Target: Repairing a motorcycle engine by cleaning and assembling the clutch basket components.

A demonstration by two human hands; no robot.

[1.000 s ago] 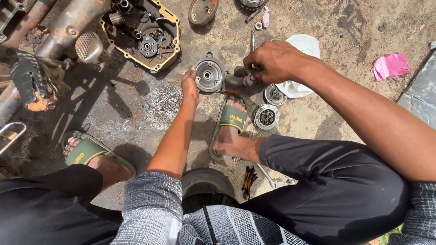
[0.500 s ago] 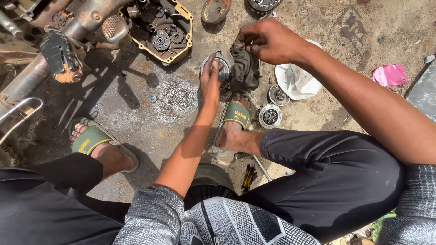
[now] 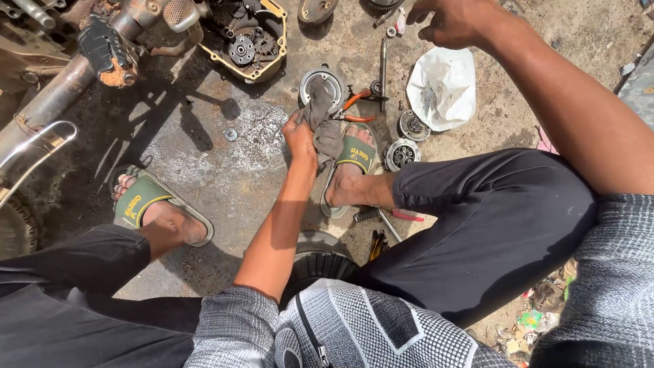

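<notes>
Rag, grey and greasy, pinched in left hand, fingers clenched on it; the cloth drapes up over a round metal clutch cover lying on the ground just beyond. Right hand raised at far right top, fingers curled, cannot tell whether it holds anything; well apart from the rag.

Around: orange-handled pliers just right of the cover, touching the rag's edge. Long metal rod lying upright in frame next to them. White plastic bag further right, under the right forearm. Two small round gear parts between bag and right foot. Right foot in green sandal right beside the rag, near side. Left foot in matching sandal at left, well apart. Screwdriver with red handle and a knurled bit near the right heel. Open engine casing with yellowish rim, gears visible inside, far left-centre. Motorcycle frame tube and rubber footpeg at far left. Small washer on the ground left of the hand.

Surface: bare concrete, oil-stained, dusty, strong sun and hard shadows. Outdoor ground, litter at near right edge. Person squatting, black trousers, grey patterned sleeves.
</notes>
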